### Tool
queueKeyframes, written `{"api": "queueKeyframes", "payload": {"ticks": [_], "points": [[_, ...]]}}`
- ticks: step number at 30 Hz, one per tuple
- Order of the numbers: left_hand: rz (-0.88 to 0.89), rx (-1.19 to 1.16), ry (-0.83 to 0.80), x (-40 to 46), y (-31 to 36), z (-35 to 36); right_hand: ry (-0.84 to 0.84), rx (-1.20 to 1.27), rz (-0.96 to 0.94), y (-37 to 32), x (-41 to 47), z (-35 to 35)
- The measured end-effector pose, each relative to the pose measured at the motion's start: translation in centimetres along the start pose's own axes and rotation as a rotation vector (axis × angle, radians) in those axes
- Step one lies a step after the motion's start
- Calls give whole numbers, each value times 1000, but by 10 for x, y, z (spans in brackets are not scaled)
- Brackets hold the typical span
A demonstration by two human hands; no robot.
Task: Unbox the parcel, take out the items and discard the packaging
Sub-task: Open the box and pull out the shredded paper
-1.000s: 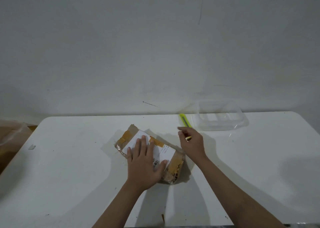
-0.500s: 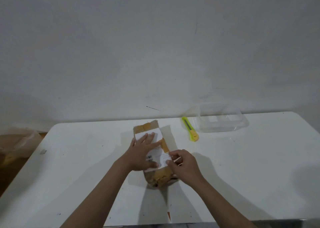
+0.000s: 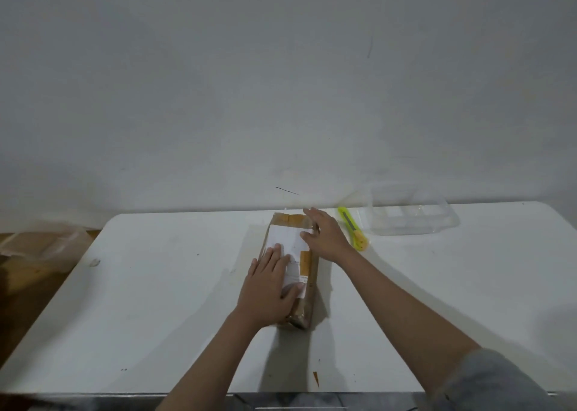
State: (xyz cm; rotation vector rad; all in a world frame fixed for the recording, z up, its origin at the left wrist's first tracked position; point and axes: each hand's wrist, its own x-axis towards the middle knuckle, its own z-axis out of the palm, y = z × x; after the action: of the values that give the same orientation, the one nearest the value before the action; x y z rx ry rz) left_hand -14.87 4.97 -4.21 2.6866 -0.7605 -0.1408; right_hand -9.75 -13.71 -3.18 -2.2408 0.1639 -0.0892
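I'd keep the left hand [image 3: 268, 289] pressed flat, fingers spread, on the brown taped cardboard parcel [image 3: 304, 264], then take the open-fingered, empty right hand [image 3: 323, 234] to the yellow-green utility knife [image 3: 352, 228] just beside it.

On the table [image 3: 156, 301] the parcel [image 3: 307, 273] lies lengthwise; right of it a cutter [image 3: 352, 228], then a tray [image 3: 412, 220].

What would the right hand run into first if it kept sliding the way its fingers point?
The right hand points away and slightly left, along the parcel. Past the parcel's far end only a strip of table shows, then the wall, probably first.
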Motion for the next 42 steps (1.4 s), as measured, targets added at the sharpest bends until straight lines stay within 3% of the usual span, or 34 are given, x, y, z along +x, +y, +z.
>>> {"api": "queueKeyframes", "payload": {"ticks": [3, 8, 15, 18, 22, 30, 42], "points": [[84, 19, -48, 4, -14, -8, 12, 46, 20, 8, -8, -2], [155, 24, -171, 23, -28, -29, 238, 169, 122, 26, -47, -12], [116, -71, 162, 14, -21, -8, 499, 126, 130, 39, -97, -4], [66, -4, 272, 6, -19, 7, 480, 99, 77, 42, -101, -4], [-72, -168, 401, -7, -19, 20, 407, 140, 38, 50, -105, -9], [-85, -462, 416, -14, -21, 13, 370, 180, -2, 53, -110, -20], [-105, -310, 419, -6, -28, 16, 493, 24, -36, 44, -113, -9]]}}
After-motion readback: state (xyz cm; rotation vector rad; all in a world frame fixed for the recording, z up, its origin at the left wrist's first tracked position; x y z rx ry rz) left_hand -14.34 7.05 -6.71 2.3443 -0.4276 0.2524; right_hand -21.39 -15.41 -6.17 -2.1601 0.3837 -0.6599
